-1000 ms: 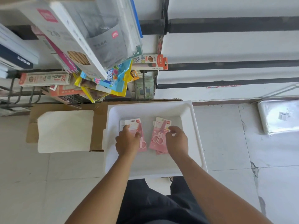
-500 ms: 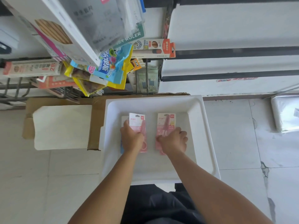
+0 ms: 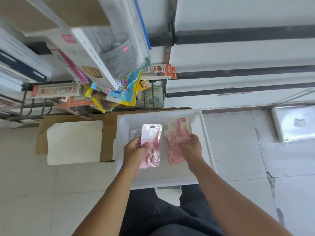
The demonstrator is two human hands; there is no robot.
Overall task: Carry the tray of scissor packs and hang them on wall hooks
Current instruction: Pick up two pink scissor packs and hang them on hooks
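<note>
A white tray (image 3: pixel 207 147) lies on the tiled floor below me. My left hand (image 3: pixel 134 150) grips a pink scissor pack (image 3: pixel 151 142) by its left edge and holds it lifted above the tray. A bluish pack (image 3: pixel 135 132) shows under it on the tray floor. My right hand (image 3: pixel 192 149) holds a second batch of pink scissor packs (image 3: pixel 173 145) by the right edge, fanned slightly. Wire wall hooks (image 3: pixel 153 97) with hanging stationery stand just beyond the tray.
A cardboard box (image 3: pixel 107 133) with a white sheet (image 3: pixel 75 142) on it lies left of the tray. Pencil boxes, snack-coloured packs and file folders hang on a rack (image 3: pixel 34 106) at the upper left. A plastic-wrapped bundle (image 3: pixel 294 123) sits at the right.
Both hands have lifted their scissor packs up from the tray floor. The left pack now stands clear above the tray, and the view has tilted back.
</note>
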